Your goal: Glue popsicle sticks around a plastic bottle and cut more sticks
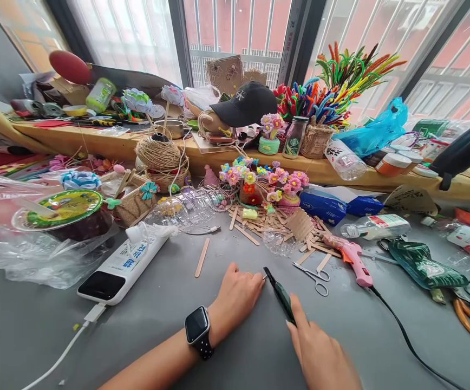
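My right hand [320, 346] is wrapped round a dark green utility knife [281, 298], with its black tip pointing forward and left. My left hand [237, 292] lies closed on the grey table, a watch on its wrist. Something small and pale shows at its fingertips, close to the knife's tip; too little of it is visible to name. A single wooden craft stick [202, 258] lies beyond the left hand. To the right of the knife rest metal scissors [314, 275], near a heap of craft sticks [300, 233].
A pink glue gun [357, 260] lies on the right, its black cord running forward. At left is a white power bank [121, 271] with a cable. Plastic bottles [375, 226], fuzzy flowers [259, 179] and a twine ball [158, 154] line the back. A ledge [219, 157] runs below the window.
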Demonstrator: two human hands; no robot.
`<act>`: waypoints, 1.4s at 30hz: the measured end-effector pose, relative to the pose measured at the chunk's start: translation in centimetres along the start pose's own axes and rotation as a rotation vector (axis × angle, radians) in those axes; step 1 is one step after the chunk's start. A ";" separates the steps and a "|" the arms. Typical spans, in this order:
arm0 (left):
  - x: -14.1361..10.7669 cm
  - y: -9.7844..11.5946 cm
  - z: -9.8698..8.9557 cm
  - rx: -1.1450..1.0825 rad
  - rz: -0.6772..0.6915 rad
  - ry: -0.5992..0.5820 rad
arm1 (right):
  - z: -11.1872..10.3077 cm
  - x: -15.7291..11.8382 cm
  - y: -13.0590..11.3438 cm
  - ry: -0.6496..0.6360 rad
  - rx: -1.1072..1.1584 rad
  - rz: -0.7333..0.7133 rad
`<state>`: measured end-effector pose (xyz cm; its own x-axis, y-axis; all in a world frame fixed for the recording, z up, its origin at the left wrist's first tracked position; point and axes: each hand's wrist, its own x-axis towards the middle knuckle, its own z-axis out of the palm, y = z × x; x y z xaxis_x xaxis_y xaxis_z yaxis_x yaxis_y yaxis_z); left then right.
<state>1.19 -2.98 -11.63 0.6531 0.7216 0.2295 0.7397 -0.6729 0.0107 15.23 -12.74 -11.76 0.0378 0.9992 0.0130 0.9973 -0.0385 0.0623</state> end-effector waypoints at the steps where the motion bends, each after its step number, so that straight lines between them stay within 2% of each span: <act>1: 0.0 0.0 -0.1 -0.001 -0.004 -0.002 | 0.1 0.1 0.1 -0.012 0.016 -0.011; 11: 0.0 0.0 -0.1 -0.019 0.012 0.003 | 0.5 -0.2 0.1 0.037 -0.029 -0.008; 16: 0.0 -0.2 -0.2 -0.002 0.019 -0.013 | -0.4 -0.4 -1.1 0.076 -0.177 0.079; 19: 0.1 -0.1 -0.2 -0.003 0.004 -0.013 | -1.0 -0.4 -1.5 0.094 -0.196 0.050; 24: 0.0 0.0 -0.1 0.004 0.007 0.001 | -0.2 -0.8 -1.1 0.163 -0.236 0.046; 29: 0.0 0.0 -0.1 0.008 -0.003 0.001 | 0.3 -0.7 -0.9 0.157 -0.193 -0.020; 33: 0.0 0.0 -0.1 0.020 0.012 -0.002 | -0.2 -0.8 -1.1 0.193 -0.233 0.041; 37: 0.0 -0.1 -0.1 0.013 0.007 0.001 | -0.7 -0.6 -1.3 0.161 -0.221 0.009; 42: 0.0 -0.1 -0.2 0.018 0.017 -0.011 | -0.4 -0.8 -1.6 0.171 -0.220 0.054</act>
<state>1.08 -2.93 -11.47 0.6669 0.7122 0.2192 0.7315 -0.6818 -0.0103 13.61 -13.46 -11.45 0.0604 0.9801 0.1890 0.9558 -0.1114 0.2722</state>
